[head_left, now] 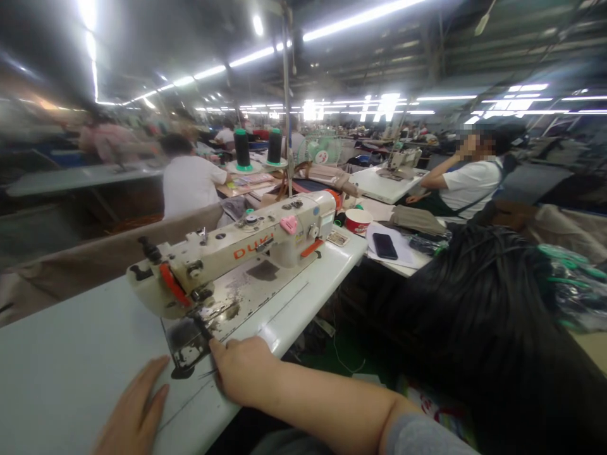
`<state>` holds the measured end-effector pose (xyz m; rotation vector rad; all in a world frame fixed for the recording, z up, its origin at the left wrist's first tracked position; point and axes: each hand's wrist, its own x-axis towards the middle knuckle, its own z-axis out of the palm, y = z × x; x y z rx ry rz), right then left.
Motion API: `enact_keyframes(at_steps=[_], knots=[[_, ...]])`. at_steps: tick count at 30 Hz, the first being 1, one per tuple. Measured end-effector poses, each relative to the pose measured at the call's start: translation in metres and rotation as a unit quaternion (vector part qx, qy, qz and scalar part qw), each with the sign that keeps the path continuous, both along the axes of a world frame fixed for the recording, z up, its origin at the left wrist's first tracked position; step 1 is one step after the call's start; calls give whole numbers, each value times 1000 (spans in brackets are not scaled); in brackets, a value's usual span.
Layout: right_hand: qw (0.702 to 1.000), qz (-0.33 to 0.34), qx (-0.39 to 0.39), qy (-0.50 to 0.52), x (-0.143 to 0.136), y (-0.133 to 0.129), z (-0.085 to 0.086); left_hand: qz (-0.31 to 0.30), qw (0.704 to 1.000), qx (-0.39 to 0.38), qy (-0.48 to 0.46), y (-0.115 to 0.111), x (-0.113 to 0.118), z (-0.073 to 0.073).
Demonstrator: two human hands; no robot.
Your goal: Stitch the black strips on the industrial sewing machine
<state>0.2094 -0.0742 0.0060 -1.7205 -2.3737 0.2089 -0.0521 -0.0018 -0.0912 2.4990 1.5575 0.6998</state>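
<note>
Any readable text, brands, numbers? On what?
"DUK" plus an unclear last letter: orange lettering on the sewing machine arm.
Too small or blurred to read: print on the red bowl, marks on the card, badge on the green fan.
No numbers readable.

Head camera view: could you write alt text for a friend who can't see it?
A person's right hand is close to the needle end of a white sewing machine, with the left hand, fingers extended, beside it at the pale tabletop. In the background, people in white shirts appear beneath long strip lights.
</note>
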Motion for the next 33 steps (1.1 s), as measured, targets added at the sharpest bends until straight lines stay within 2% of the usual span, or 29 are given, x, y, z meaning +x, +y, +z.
enact_keyframes(at_steps=[2, 4, 7, 13, 16, 19, 22, 25, 28, 31, 33], knots=[[1000, -1, -20, 6, 2, -3, 4, -32, 999, 11, -7, 6, 28, -1], [999, -7, -37, 8, 4, -5, 7, -29, 999, 36, 27, 11, 50, 3], [999, -8, -39, 11, 7, -9, 8, -18, 993, 72, 89, 14, 67, 7], [1000, 10, 19, 16, 7, -13, 0, -82, 977, 160, 117, 9, 63, -3], [999, 11, 32, 18, 6, -13, -1, -100, 970, 193, 107, 6, 63, -4], [999, 6, 16, 29, 12, -17, 1, -103, 969, 204, 92, 4, 67, 0], [997, -20, -15, 78, 30, -28, 1, -107, 969, 209, 78, 2, 68, 1], [981, -87, -18, 170, 63, -40, -6, -104, 972, 201, 67, 5, 65, -6], [947, -226, 6, 230, 113, -51, -18, -101, 974, 194, 59, 12, 59, -20], [887, -422, 22, 186, 179, -65, -26, -105, 975, 191, 44, 19, 53, -33], [853, -499, 31, 153, 226, -79, -24, -110, 977, 177, 34, 21, 50, -38]])
